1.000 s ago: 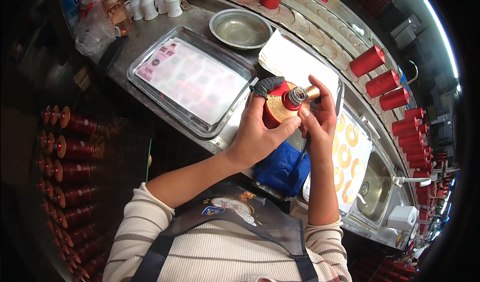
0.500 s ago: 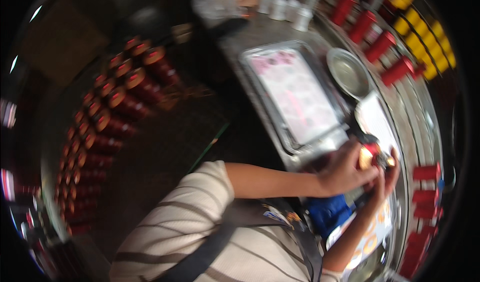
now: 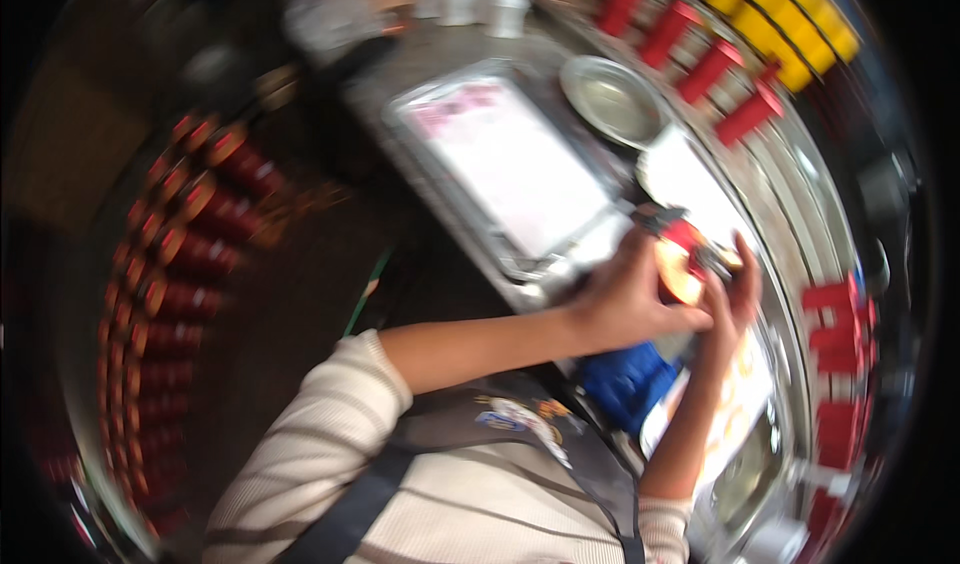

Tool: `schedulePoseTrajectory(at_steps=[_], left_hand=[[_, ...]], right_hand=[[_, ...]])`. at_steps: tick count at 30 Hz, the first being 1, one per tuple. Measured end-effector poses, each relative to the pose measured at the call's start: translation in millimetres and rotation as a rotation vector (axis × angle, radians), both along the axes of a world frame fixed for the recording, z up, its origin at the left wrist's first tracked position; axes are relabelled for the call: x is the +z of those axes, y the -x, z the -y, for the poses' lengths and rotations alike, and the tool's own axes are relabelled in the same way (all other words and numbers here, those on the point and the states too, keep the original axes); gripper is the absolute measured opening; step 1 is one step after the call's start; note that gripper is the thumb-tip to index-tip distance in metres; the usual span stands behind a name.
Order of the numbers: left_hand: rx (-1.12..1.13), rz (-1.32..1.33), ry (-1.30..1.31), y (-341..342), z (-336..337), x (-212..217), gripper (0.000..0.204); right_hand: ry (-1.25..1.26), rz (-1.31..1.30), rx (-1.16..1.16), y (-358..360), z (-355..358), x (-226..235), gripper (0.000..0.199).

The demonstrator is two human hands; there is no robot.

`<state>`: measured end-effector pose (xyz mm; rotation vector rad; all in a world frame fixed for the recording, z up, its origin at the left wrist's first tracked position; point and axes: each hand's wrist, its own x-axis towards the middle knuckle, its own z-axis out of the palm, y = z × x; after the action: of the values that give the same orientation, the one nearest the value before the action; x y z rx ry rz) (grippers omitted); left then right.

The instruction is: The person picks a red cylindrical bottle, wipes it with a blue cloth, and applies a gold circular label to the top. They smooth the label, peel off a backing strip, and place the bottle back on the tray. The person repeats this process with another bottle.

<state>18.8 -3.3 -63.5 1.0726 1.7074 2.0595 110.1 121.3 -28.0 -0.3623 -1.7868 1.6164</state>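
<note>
Hemmed in: metal tray (image 3: 470, 199) at centre frame, round dish (image 3: 612, 101) above, red cylinders (image 3: 838, 339) along right edge.

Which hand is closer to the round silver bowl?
Left. The left hand grips the red and cream bottle on the side toward the round silver bowl. The right hand is on the bottle's far side, farther from the bowl.

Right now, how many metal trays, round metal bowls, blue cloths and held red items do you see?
metal tray: 1
round metal bowl: 1
blue cloth: 1
held red item: 1
Total: 4
</note>
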Motion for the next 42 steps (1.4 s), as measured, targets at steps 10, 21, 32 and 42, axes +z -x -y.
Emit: schedulePoseTrajectory(at_steps=[10,21,32,42], left_hand=[[-0.743,0.313,0.091,53,12,25,0.089],[-0.649,0.182,0.131,53,21,24,0.088],[-0.724,0.33,0.061,50,16,24,0.073],[-0.602,0.331,0.022,37,16,29,0.05]], right_hand=[[0.173,-0.167,0.025,-12,2,3,0.054],[0.222,-0.075,0.004,-29,16,5,0.054],[0.039,0.031,-0.013,-31,25,1,0.069],[0.181,0.014,0.039,-30,27,7,0.067]])
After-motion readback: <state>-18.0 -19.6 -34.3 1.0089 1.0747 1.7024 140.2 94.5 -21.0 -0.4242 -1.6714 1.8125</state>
